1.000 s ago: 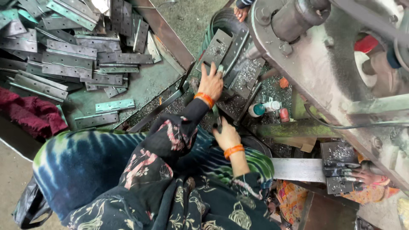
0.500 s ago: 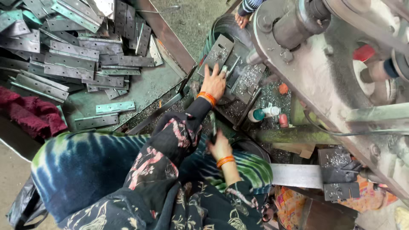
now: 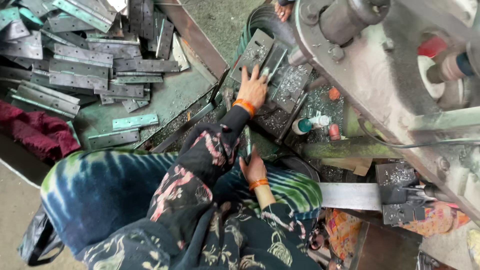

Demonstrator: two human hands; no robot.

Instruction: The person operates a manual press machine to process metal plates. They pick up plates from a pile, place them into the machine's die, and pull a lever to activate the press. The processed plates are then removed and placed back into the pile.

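My left hand (image 3: 253, 89) reaches forward onto the machine bed, fingers spread over a grey hinge plate (image 3: 256, 52) and curled on a narrow greenish hinge strip (image 3: 270, 64) beside it. Metal shavings cover the plates there. My right hand (image 3: 253, 169) sits closer to my body, above my lap, and grips the lower end of a thin metal strip (image 3: 247, 141) that stands nearly upright. Both wrists carry orange bangles. Dark floral sleeves cover my arms.
A big grey press machine (image 3: 380, 65) fills the right side. A heap of metal hinges (image 3: 75, 70) lies in a tray at the upper left, with a dark red cloth (image 3: 35, 132) beside it. A small teal-capped bottle (image 3: 307, 124) lies near the bed. Part of another person (image 3: 283, 9) shows at the top edge.
My left hand stays on the hinge plates and has pushed slightly forward. My right hand has shifted a little toward my body with the thin strip.
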